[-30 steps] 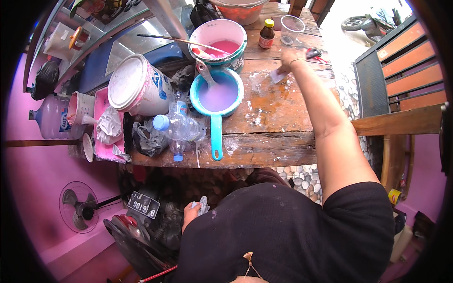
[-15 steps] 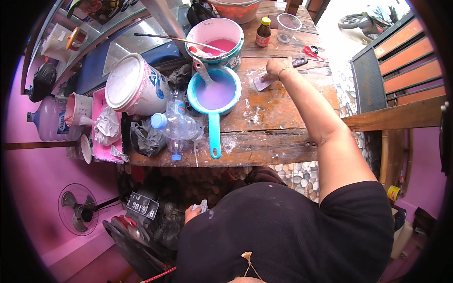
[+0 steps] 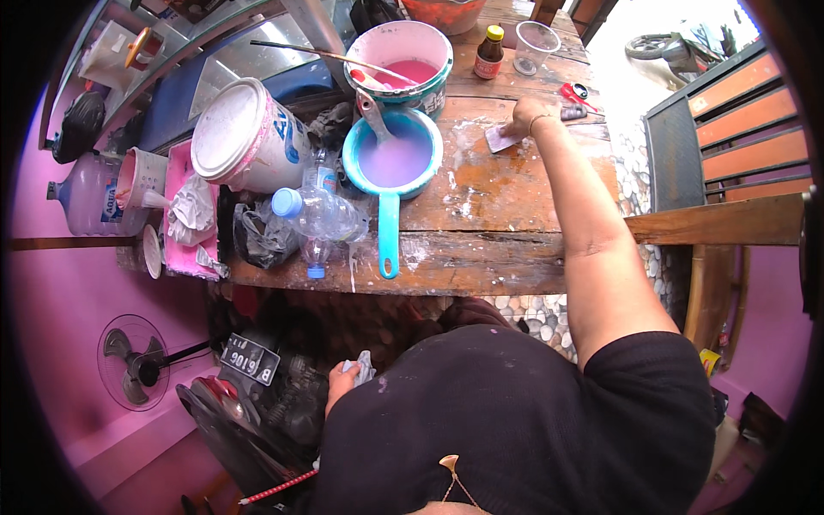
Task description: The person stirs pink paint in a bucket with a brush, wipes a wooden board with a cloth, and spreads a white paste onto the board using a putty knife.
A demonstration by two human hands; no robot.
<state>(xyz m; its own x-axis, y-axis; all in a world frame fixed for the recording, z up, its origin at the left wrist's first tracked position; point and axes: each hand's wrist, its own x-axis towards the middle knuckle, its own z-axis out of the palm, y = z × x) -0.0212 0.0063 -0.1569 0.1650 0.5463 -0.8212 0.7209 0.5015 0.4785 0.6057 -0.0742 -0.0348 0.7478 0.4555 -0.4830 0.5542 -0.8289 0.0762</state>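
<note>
Out over the wooden table [image 3: 481, 257], my right hand [image 3: 534, 116] is closed around a scraper [image 3: 499, 139]. Its pale, flat blade lies against the stained boards, and a dark handle end sticks out on the hand's other side. Low beside my body, my left hand [image 3: 341, 382] grips a crumpled pale cloth or paper [image 3: 365, 367]; part of that hand is hidden. Left of the scraper stands a turquoise dipper [image 3: 389, 227] of pale purple liquid. A paint-smeared brush or spatula [image 3: 372, 118] leans in it. White smears mark the wood around the blade.
Behind the dipper is a bucket of pink paint [image 3: 403, 69] with a stick across it. A lidded white bucket [image 3: 232, 129] and plastic bottles [image 3: 322, 215] crowd the left. A brown bottle [image 3: 489, 53], a clear cup [image 3: 536, 47] and a red-and-black object [image 3: 577, 92] sit at the far right.
My right hand and the scraper have slid a little to the right across the boards. The left hand still grips the crumpled piece, which shows more now. The whole view has shifted slightly.
</note>
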